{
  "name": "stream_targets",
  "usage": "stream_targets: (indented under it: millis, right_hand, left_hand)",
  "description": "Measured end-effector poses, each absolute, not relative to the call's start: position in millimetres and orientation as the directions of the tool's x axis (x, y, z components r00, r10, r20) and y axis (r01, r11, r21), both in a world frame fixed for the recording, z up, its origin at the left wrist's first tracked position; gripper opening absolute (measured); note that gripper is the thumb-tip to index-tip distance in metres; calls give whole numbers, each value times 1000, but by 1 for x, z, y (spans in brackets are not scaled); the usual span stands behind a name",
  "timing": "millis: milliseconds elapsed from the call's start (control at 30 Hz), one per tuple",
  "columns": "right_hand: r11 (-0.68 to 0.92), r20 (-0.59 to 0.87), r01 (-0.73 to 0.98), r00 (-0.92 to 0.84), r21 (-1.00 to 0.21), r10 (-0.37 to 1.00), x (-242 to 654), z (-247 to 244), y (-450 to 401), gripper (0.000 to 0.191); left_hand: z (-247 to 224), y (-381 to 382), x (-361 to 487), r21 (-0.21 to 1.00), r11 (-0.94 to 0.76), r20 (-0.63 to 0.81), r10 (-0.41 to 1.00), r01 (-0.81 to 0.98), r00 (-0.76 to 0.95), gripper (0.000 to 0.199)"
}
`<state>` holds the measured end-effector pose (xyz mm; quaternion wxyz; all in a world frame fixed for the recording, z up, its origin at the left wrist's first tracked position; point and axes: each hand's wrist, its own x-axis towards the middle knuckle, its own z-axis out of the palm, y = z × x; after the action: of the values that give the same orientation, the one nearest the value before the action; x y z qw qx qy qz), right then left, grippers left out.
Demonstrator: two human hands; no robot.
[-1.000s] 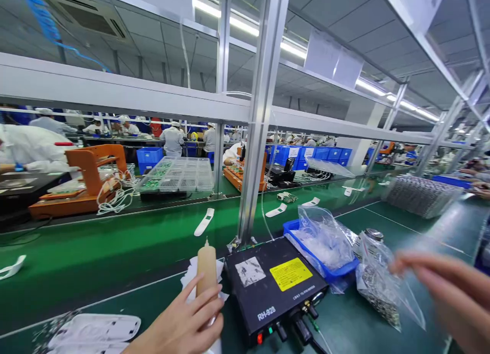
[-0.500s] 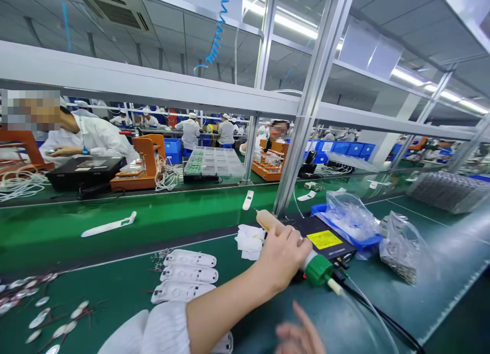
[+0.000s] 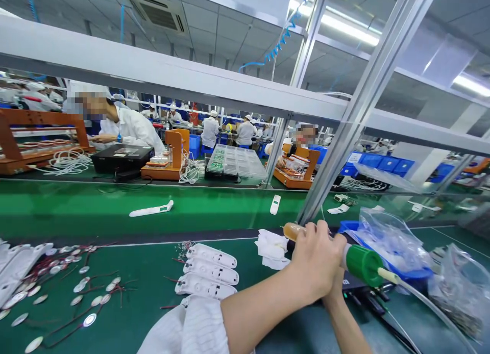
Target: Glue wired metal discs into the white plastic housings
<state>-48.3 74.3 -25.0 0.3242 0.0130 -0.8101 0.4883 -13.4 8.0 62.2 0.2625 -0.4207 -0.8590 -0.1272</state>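
My left hand [image 3: 316, 259] is closed around a glue dispensing syringe [image 3: 362, 262] with an amber front, a green cap and a clear air hose at its rear. The syringe tilts, its tip pointing left and away from me. My right hand [image 3: 336, 285] has its wrist just behind the left hand, close under the syringe; its fingers are hidden. Left of the tip lie crumpled white tissues [image 3: 271, 249]. Beside my left sleeve, white plastic housings [image 3: 210, 276] sit in a row with thin red wires at their ends.
Several wired metal discs [image 3: 90, 320] lie scattered at the left. A blue tray [image 3: 409, 272] of plastic bags and a bag of small metal parts [image 3: 459, 287] stand at the right. An aluminium post [image 3: 344, 140] rises before the green belt [image 3: 218, 206]. Co-workers sit across.
My right hand has risen from low in the view to beside the syringe, behind my left hand. The view has swung left, so the scene sits further right. My left hand still holds the syringe.
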Motion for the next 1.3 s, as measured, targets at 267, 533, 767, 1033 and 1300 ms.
stream_targets:
  millis: [267, 533, 767, 1033, 1300]
  right_hand:
    - [416, 602, -439, -641, -796, 476, -29, -7, 99, 46]
    - [496, 660, -441, -574, -748, 485, -32, -21, 96, 40]
    - [504, 630, -396, -610, -767, 480, -32, -24, 97, 38]
    - [446, 576, -368, -582, -816, 574, -28, -22, 97, 42]
    - [521, 598, -341, -644, -782, 477, -30, -26, 92, 40]
  left_hand:
    - [54, -87, -53, 362, 668, 340, 556, 651, -759, 41]
    - [-25, -111, -100, 358, 787, 48, 522, 502, -852, 22]
    - [-28, -68, -127, 381, 786, 28, 516, 486, -856, 35]
    - [-39, -57, -112, 397, 738, 70, 569, 546, -820, 4]
    - [-34, -71, -91, 387, 745, 150, 531, 544, -834, 12]
